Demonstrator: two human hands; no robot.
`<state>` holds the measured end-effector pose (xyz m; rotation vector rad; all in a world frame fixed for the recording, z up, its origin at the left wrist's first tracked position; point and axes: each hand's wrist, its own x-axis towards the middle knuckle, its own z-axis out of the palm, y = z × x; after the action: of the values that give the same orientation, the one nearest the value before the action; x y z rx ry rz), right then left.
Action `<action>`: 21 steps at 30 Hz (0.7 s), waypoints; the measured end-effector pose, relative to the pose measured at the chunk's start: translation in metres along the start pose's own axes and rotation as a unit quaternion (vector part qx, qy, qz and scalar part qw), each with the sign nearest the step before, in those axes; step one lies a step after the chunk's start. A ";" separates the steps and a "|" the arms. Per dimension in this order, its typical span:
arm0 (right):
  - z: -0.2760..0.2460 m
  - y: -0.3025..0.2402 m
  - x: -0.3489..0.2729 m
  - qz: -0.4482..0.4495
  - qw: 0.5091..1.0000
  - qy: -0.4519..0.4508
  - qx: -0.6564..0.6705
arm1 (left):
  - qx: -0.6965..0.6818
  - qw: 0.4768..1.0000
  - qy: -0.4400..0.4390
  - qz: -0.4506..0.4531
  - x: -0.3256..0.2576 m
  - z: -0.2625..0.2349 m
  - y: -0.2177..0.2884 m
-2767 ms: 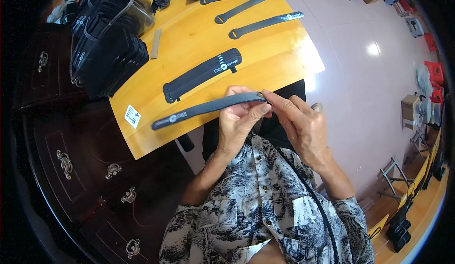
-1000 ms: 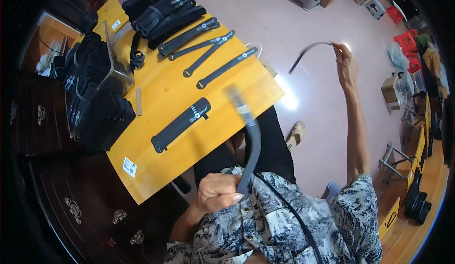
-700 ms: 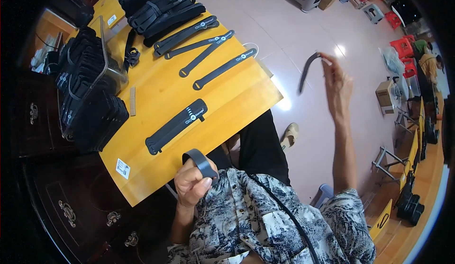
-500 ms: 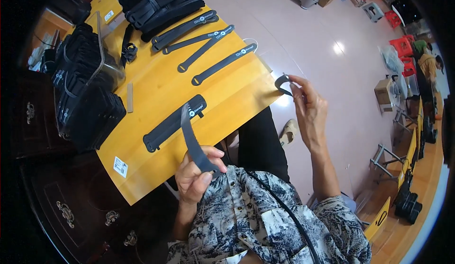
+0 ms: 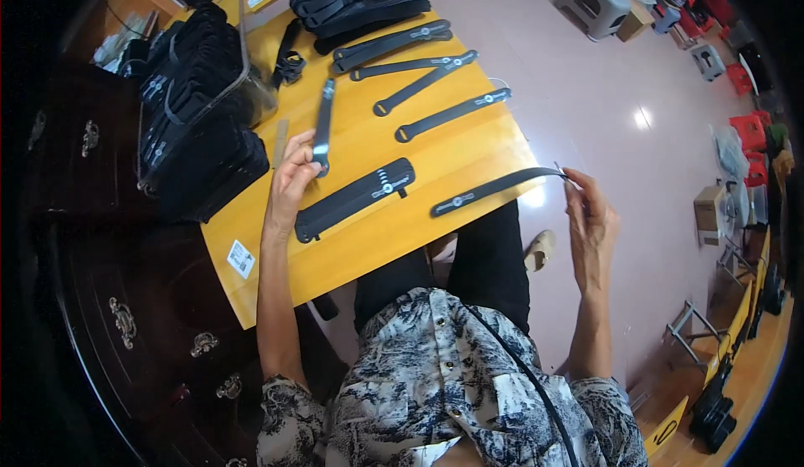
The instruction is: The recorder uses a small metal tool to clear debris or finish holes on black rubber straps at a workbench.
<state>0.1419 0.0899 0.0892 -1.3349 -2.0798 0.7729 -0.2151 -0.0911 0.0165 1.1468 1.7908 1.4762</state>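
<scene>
- Across your front stretches the yellow desk point(image 5: 469, 155), bearing bundled and loose black straps.
- At its left edge stands a clear bin point(image 5: 246, 63), packed with dark bundles point(image 5: 180, 103).
- Near the far edge sits a banded pile point(image 5: 356, 2); that part looks done.
- By the front edge lies a flat stack point(image 5: 356, 199); you cannot tell whether anything binds it.
- Toward the right edge lie overlapping straps point(image 5: 392, 46), a V-shaped pair point(image 5: 425, 82) and a lone strap point(image 5: 452, 115), apparently not yet bundled.
- Just beyond the front right corner, your right hand point(image 5: 592, 220) pinches one end of the right strap point(image 5: 502, 184); its other end reaches over the desk, contact unclear.
- Behind the stack's left end, your left hand point(image 5: 293, 180) grips the left strap point(image 5: 324, 123) between thumb and fingers; neither held strap is released yet.
</scene>
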 end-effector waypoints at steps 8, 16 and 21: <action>-0.024 -0.010 -0.012 0.047 0.993 -0.062 0.083 | 0.018 0.967 0.055 -0.249 -0.024 -0.031 0.004; -0.016 -0.035 -0.029 -0.022 0.989 -0.075 0.123 | 0.298 0.925 0.182 -0.149 -0.047 0.023 0.084; -0.012 -0.050 -0.036 -0.018 0.981 -0.140 0.130 | 0.063 0.997 -0.032 -0.044 -0.049 0.113 0.127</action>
<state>0.1326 0.0417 0.1279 -1.0923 -2.1153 1.2305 -0.0633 -0.0725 0.1057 1.1480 1.8871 1.2782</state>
